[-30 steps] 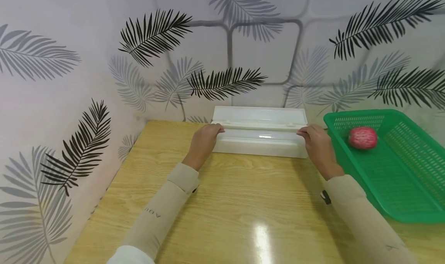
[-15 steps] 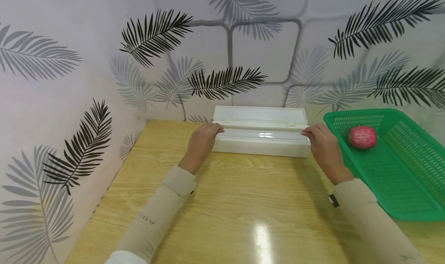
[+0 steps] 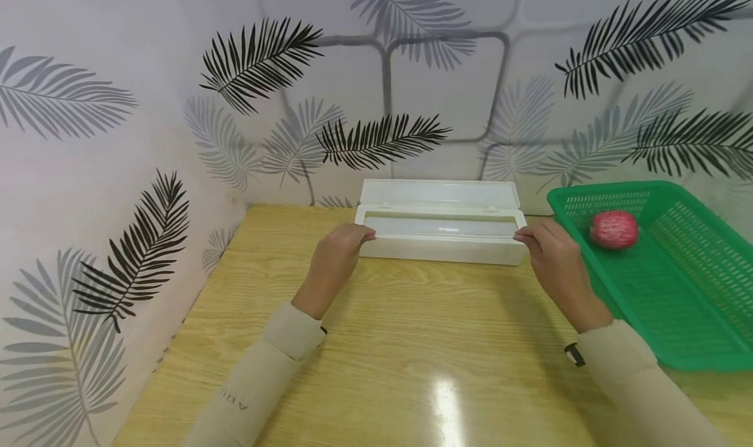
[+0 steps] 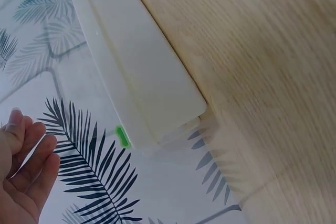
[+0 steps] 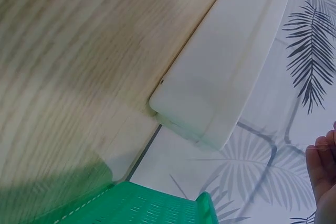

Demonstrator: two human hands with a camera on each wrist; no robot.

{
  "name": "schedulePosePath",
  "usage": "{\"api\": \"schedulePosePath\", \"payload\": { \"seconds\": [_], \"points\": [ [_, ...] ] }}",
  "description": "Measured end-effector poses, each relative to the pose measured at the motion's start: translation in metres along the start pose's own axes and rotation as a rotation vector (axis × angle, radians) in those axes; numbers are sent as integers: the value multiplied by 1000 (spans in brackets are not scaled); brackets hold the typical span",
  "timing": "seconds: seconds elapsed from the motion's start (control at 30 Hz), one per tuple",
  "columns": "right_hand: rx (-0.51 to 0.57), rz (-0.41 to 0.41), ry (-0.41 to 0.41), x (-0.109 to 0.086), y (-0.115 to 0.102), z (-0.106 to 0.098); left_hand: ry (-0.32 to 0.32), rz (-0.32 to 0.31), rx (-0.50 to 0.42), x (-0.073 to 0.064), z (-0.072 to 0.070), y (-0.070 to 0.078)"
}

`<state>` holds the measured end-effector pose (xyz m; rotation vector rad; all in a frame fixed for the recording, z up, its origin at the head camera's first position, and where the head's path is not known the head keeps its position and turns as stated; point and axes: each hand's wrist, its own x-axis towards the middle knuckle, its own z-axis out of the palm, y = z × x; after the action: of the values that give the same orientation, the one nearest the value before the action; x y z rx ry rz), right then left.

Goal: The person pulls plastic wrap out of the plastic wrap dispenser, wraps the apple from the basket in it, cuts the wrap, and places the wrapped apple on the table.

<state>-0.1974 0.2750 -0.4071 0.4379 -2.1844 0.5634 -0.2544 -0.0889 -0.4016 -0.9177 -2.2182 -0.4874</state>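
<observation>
A long white cling film dispenser (image 3: 438, 250) stands near the wall with its lid (image 3: 438, 193) raised at the back. Clear, shiny cling film (image 3: 448, 229) spans the space between my hands, over the opening. My left hand (image 3: 335, 259) pinches the film at the dispenser's left front corner. At the right front corner my right hand (image 3: 557, 264) pinches it too, thumb against fingers. In the right wrist view a faint film edge meets the right fingertips (image 5: 316, 163). A small green piece (image 4: 123, 137) sits on the dispenser's left end in the left wrist view.
A green plastic basket (image 3: 612, 303) stands at the right, close to my right forearm. Inside it lies a round red-and-white streaked object (image 3: 614, 230). The wooden table (image 3: 423, 342) runs back to a wall (image 3: 435, 94) with leaf-patterned covering.
Both hands have come down toward me from the dispenser's back part to its front edge, pinching the film. The right hand also moved slightly right. More of the dispenser's opening shows.
</observation>
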Motion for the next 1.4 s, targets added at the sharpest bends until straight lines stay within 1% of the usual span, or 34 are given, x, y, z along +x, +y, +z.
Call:
{"api": "schedulePosePath", "payload": {
  "seconds": [0.1,0.23,0.43,0.57,0.63,0.7,0.77,0.87,0.97,1.07,1.2,1.33,1.4],
  "points": [
    [-5,2,-6,-2,-4,-4,-1,2,4,-3,-3,3],
    [-23,-1,-34,-3,-8,-10,4,6,12,-7,-7,6],
    [-48,-24,-66,-6,-13,-20,2,5,-4,-12,-14,12],
    [-26,-64,-15,-10,-17,-24,6,4,-18,-16,-20,16],
    [-7,-86,24,-12,-19,-25,13,6,-23,-17,-23,18],
    [-5,-96,32,-14,-22,-28,19,14,-23,-19,-25,21],
    [-16,-98,17,-17,-24,-31,20,27,-22,-22,-28,23],
    [-43,-89,-26,-21,-28,-36,18,43,-20,-26,-32,26],
    [-53,-83,-57,-25,-31,-40,12,45,-22,-30,-35,29],
    [-34,-91,-47,-29,-34,-42,4,40,-26,-34,-38,33],
    [2,-128,-3,-35,-38,-44,5,38,-43,-42,-41,37],
    [14,-157,27,-39,-40,-45,6,39,-63,-48,-44,40],
    [10,-154,26,-41,-42,-46,3,40,-67,-50,-46,40]
  ]
}}
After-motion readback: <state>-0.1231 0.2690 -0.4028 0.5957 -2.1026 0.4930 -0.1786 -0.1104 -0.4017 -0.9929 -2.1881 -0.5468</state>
